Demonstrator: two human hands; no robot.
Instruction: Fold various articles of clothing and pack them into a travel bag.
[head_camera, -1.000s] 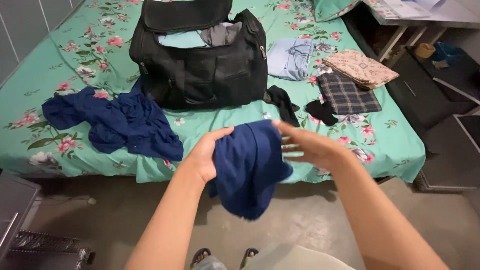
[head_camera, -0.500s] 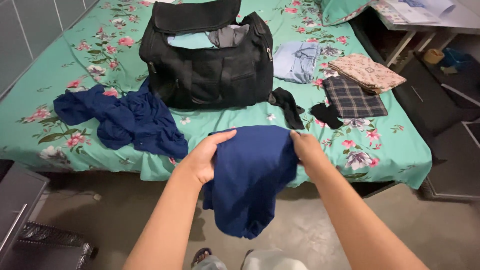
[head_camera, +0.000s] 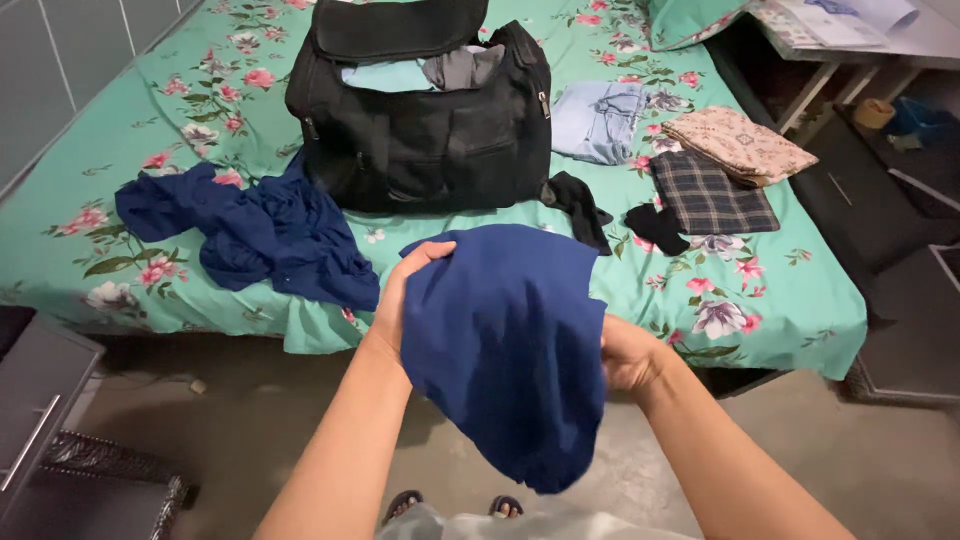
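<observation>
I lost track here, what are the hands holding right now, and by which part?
A dark blue garment: left hand grips its upper left edge, right hand its right side edge.

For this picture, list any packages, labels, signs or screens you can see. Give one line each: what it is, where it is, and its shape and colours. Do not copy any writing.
Printed sheets: top right, on a pale table beside the bed; flat, white with coloured patches.
Tape roll: right, below that table; round, tan.
No screens or signs show.
</observation>
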